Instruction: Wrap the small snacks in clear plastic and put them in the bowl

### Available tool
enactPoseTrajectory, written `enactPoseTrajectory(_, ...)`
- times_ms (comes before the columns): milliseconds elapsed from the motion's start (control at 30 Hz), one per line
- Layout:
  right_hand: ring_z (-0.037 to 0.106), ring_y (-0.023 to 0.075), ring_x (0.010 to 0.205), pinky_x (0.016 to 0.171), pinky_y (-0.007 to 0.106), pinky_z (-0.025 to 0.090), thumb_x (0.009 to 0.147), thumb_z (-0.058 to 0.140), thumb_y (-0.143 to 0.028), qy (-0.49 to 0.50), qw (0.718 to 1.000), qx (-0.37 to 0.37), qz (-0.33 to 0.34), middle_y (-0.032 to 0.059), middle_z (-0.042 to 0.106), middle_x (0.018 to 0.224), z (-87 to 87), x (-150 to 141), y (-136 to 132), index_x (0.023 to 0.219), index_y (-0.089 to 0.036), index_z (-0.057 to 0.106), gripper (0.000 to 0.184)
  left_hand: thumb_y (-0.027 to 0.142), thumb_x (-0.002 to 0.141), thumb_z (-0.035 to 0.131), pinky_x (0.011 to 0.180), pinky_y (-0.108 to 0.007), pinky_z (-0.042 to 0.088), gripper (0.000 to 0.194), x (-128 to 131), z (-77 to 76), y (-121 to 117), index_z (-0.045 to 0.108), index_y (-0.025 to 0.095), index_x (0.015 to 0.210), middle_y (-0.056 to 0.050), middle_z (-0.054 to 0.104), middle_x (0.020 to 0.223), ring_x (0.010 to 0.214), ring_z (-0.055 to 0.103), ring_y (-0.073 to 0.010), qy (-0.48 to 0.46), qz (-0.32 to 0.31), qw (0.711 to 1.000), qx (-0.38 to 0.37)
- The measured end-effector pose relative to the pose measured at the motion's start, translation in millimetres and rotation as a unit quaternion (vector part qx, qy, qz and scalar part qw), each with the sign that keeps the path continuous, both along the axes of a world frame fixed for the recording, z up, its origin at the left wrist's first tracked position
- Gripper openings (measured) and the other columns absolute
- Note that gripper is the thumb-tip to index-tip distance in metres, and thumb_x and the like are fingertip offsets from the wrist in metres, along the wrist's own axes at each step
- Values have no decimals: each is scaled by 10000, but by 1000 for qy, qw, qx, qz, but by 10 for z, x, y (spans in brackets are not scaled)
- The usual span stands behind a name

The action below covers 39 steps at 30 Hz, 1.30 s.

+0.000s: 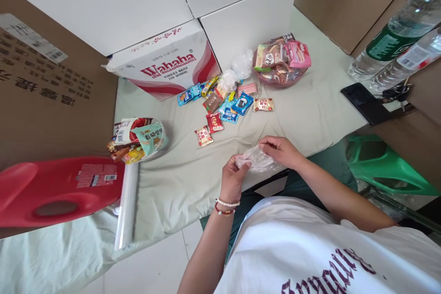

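Note:
Between my two hands, low over the near edge of the cloth-covered surface, is a crumpled clear plastic bag. My left hand pinches its left end, thumb on top. My right hand grips the opposite end between thumb and fingers. Just beyond lie several small wrapped snacks, among them a cream packet, a red packet and a blue packet. Crumpled clear plastic rests on the back of this pile. Whether anything is inside the held bag, I cannot tell.
A bowl of packaged snacks stands at the back right, near a white and red Wahaha box. To the left are bagged snacks, a red jug and a plastic film roll. Bottles and a phone are right.

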State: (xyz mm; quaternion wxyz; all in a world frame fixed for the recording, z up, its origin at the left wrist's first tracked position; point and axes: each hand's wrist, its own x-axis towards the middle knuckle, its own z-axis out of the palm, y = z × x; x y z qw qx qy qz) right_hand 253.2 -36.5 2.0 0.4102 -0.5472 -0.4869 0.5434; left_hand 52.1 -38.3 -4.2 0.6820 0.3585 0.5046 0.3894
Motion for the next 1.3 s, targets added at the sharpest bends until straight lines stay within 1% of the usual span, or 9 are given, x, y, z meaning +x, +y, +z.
enactPoseTrajectory(100,490,132,628,599,266,370,881,642,-570,6,1000,-11,0,-31,561,678,1,22,-19,874,-193,677,379,276,599,874,560,-200,370,393,-87,7,51,640,190,903,42,617,768,608,490,-67,-29,52,998,-35)
enactPoseTrajectory(233,462,130,621,605,273,366,887,644,-592,19,998,-6,-59,-40,524,672,42,6,-35,874,-200,651,392,338,631,852,664,-248,512,455,-124,70,53,570,231,971,-15,648,1087,880,658,-151,-12,141,989,-44)
enactPoseTrajectory(333,468,133,627,612,277,375,895,638,-602,18,997,7,-71,-37,533,683,105,-67,-49,883,-208,639,394,510,749,801,786,-348,581,487,-53,102,8,557,271,1097,-45,628,1224,1059,660,-208,-11,114,993,-30)
enactPoseTrajectory(500,473,131,630,593,267,367,923,601,-601,14,1000,12,3,-31,544,693,227,-181,-75,901,-204,644,400,436,678,882,774,-280,534,474,53,8,18,652,218,1031,-16,696,951,843,634,-148,40,46,998,20)
enactPoseTrajectory(767,437,131,627,595,275,337,852,680,-605,-18,999,-9,-46,-31,526,677,309,114,-14,864,-197,677,407,379,632,859,742,-292,570,352,-259,-1,154,651,206,857,12,712,802,757,673,-141,-65,155,983,-72)
enactPoseTrajectory(900,439,133,638,612,277,345,807,721,-621,10,996,-37,-86,-25,547,687,237,173,-20,841,-198,682,426,429,714,804,774,-313,589,316,-406,58,194,593,203,780,-23,717,851,887,730,-189,-160,140,973,-93)
enactPoseTrajectory(1067,418,126,630,610,273,334,773,766,-613,62,990,-60,-114,-32,527,678,131,114,-66,826,-196,676,430,542,737,845,827,-396,620,458,-332,137,126,653,203,977,-102,745,1077,1015,734,-244,-150,102,970,-161)
enactPoseTrajectory(1200,427,124,641,617,269,339,781,781,-603,101,985,-58,-127,-29,531,700,121,33,-100,833,-202,673,418,439,712,897,774,-355,624,427,-188,151,71,676,171,960,-112,747,1011,945,736,-225,-131,55,968,-207)
enactPoseTrajectory(1300,433,126,640,619,270,349,791,775,-612,108,987,-58,-108,-27,537,701,152,-23,-118,859,-206,682,423,421,744,872,732,-335,619,361,-135,114,95,665,173,906,-68,733,900,824,721,-181,-138,80,958,-237)
